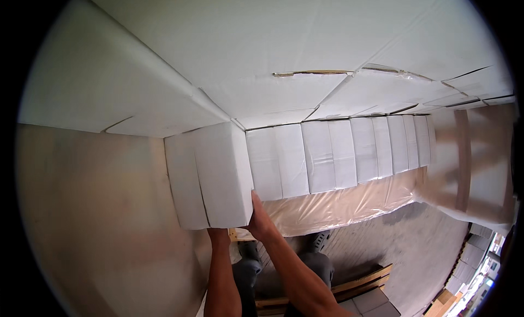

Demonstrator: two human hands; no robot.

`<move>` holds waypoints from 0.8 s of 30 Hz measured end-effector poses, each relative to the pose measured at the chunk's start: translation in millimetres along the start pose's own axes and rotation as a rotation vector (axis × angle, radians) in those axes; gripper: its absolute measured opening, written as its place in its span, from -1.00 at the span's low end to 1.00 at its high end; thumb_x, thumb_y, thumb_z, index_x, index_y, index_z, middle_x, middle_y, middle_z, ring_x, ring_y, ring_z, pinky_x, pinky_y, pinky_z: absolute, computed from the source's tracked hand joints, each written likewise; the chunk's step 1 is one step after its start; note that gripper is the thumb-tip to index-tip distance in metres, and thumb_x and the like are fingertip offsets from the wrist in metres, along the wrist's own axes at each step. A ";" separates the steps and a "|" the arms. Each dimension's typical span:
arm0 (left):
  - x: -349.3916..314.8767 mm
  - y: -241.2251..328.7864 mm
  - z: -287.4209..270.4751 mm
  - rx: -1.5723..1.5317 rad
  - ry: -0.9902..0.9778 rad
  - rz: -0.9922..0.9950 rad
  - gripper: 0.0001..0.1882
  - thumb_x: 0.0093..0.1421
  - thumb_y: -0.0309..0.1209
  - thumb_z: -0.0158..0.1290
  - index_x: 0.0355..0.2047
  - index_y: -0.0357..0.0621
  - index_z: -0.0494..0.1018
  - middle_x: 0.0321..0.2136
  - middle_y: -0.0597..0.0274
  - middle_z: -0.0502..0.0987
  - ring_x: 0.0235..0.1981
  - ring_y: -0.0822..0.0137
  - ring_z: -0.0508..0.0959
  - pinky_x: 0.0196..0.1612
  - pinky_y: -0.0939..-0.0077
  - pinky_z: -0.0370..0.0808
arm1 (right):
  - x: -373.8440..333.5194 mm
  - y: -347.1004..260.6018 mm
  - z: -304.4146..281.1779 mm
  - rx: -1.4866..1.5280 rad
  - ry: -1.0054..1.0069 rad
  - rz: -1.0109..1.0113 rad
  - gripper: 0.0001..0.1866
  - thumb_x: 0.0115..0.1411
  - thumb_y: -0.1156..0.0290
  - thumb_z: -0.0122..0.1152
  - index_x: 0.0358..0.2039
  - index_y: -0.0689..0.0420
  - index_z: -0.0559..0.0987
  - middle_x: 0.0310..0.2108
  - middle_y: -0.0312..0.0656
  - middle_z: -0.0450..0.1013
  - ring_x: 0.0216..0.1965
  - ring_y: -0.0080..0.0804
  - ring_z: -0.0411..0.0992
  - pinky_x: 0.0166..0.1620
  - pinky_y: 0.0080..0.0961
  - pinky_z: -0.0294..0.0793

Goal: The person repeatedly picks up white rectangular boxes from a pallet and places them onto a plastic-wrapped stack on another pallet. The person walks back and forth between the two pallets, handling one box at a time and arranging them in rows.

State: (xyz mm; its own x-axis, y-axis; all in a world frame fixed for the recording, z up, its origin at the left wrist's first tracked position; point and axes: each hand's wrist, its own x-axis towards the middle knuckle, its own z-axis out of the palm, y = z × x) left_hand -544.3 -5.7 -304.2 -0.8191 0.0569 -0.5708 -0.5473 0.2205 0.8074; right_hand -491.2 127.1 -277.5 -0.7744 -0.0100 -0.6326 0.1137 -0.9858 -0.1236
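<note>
My right hand (261, 223) held a white carton (222, 172). I couldn't tell whether my left hand (219, 235) gripped its near edge.

Head-worn fisheye — downward, close

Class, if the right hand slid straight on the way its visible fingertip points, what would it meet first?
Sliding along the side of the white box, the right hand would probably meet the nearest carton in the neighbouring row, though depth is unclear.
</note>
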 end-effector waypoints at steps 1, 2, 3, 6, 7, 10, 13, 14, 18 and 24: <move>1.3 0.1 2.1 -0.010 -0.015 0.045 -0.38 0.19 -0.18 0.02 0.15 -0.24 0.11 0.05 0.14 0.28 0.03 0.29 0.33 0.02 0.40 0.33 | 1.4 -0.1 -0.5 -0.002 0.013 -0.008 -0.35 0.24 -0.18 -0.30 0.18 -0.01 0.18 0.06 -0.25 0.26 0.06 -0.37 0.27 -0.02 -0.24 0.39; -0.5 -0.5 0.8 -0.017 -0.027 0.088 -0.38 0.19 -0.18 0.02 0.15 -0.24 0.11 0.03 0.14 0.31 0.00 0.29 0.36 -0.03 0.41 0.38 | -0.1 1.7 1.8 -0.002 0.026 -0.012 -0.36 0.24 -0.18 -0.31 0.18 -0.01 0.18 0.07 -0.25 0.26 0.06 -0.35 0.26 -0.01 -0.24 0.38; -1.4 -0.1 0.8 -0.024 -0.040 0.131 -0.39 0.19 -0.18 0.01 0.15 -0.24 0.11 0.00 0.13 0.33 -0.04 0.28 0.40 -0.07 0.42 0.42 | -3.1 1.8 3.6 -0.002 0.040 -0.017 -0.36 0.24 -0.18 -0.31 0.18 -0.02 0.18 0.07 -0.24 0.26 0.07 -0.33 0.26 -0.01 -0.23 0.38; -4.3 -2.6 -5.3 -0.128 -0.210 -0.103 -0.43 0.22 -0.22 -0.05 0.14 -0.27 0.10 -0.11 0.11 0.40 -0.22 0.28 0.51 -0.32 0.51 0.51 | -21.1 -5.4 11.3 -0.033 0.103 -0.022 -0.25 0.25 -0.18 -0.36 0.19 0.23 0.13 0.03 0.01 0.31 0.00 -0.19 0.36 0.01 -0.23 0.40; -14.8 -7.4 -5.0 -0.057 -0.137 -0.143 -0.44 0.21 -0.25 -0.05 0.13 -0.28 0.12 -0.16 0.12 0.42 -0.27 0.30 0.52 -0.37 0.51 0.50 | -33.2 0.7 4.3 0.016 0.113 0.012 -0.28 0.26 -0.14 -0.33 0.16 0.24 0.15 0.02 0.00 0.32 -0.01 -0.17 0.37 0.01 -0.25 0.41; -62.4 -22.6 -8.5 0.194 -0.030 -0.244 -0.50 0.17 -0.33 -0.08 0.08 -0.32 0.19 -0.26 0.14 0.45 -0.39 0.32 0.54 -0.49 0.51 0.48 | -88.0 13.9 -32.3 0.055 0.222 0.002 -0.36 0.26 -0.03 -0.21 0.08 0.32 0.22 -0.03 0.02 0.35 -0.07 -0.13 0.41 -0.03 -0.30 0.43; -129.6 -13.9 -23.4 0.457 -0.194 -0.341 -0.59 0.16 -0.34 -0.11 -0.03 -0.33 0.30 -0.27 0.14 0.45 -0.41 0.32 0.54 -0.50 0.50 0.47 | -180.9 -1.6 -64.3 -0.002 0.440 -0.089 -0.43 0.25 0.07 -0.08 0.03 0.35 0.26 -0.08 -0.01 0.40 -0.13 -0.19 0.45 -0.09 -0.34 0.47; -151.4 -5.7 -27.7 0.500 -0.269 -0.416 -0.61 0.16 -0.33 -0.12 -0.05 -0.32 0.31 -0.27 0.14 0.45 -0.42 0.32 0.55 -0.50 0.50 0.47 | -214.4 -11.3 -70.8 -0.005 0.511 -0.083 -0.47 0.24 0.09 -0.06 0.00 0.32 0.29 -0.11 -0.01 0.41 -0.15 -0.20 0.46 -0.11 -0.35 0.48; -219.4 39.8 -49.2 0.686 -0.421 -0.529 -0.66 0.18 -0.31 -0.16 -0.12 -0.29 0.34 -0.28 0.11 0.45 -0.48 0.30 0.55 -0.50 0.45 0.48 | -353.2 -18.0 -122.7 -0.042 0.745 -0.110 -0.58 0.20 0.12 0.00 -0.13 0.23 0.37 -0.22 -0.04 0.46 -0.29 -0.25 0.50 -0.27 -0.38 0.52; -259.6 110.5 -64.0 0.785 -0.577 -0.412 -0.70 0.18 -0.29 -0.17 -0.23 -0.28 0.39 -0.40 0.14 0.47 -0.56 0.31 0.54 -0.59 0.48 0.45 | -539.6 19.6 -121.9 -0.145 1.169 -0.074 -0.61 0.19 0.15 0.05 -0.37 0.30 0.52 -0.46 -0.11 0.50 -0.49 -0.35 0.50 -0.45 -0.45 0.52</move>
State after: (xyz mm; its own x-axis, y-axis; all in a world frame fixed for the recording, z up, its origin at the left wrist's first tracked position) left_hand -403.1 -58.4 -57.3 -0.2773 0.2430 -0.9295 -0.3312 0.8840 0.3299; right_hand 4.8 133.6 -31.7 0.2496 0.2805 -0.9268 0.2201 -0.9485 -0.2278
